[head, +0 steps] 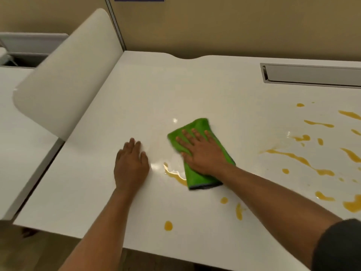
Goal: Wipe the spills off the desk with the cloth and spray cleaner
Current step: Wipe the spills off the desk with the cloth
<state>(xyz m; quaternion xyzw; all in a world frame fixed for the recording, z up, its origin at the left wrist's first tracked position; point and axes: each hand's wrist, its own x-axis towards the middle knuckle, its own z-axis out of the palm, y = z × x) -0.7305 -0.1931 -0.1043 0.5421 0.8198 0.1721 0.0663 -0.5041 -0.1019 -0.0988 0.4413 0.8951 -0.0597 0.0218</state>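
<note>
A folded green cloth (201,178) lies flat on the white desk (136,98). My right hand (199,151) presses down on it, palm flat and fingers spread. My left hand (130,165) rests flat on the bare desk to the cloth's left, holding nothing. An orange spill streak (175,175) shows at the cloth's lower left edge. More orange spills (298,159) spread over the right part of the desk, and small drops (168,225) sit near the front edge. No spray cleaner is in view.
A white rounded divider panel (68,75) stands along the desk's left side. A grey cable tray lid (312,75) is set into the desk at the back right. A beige wall (234,26) runs behind. Another white desk (15,124) adjoins on the left.
</note>
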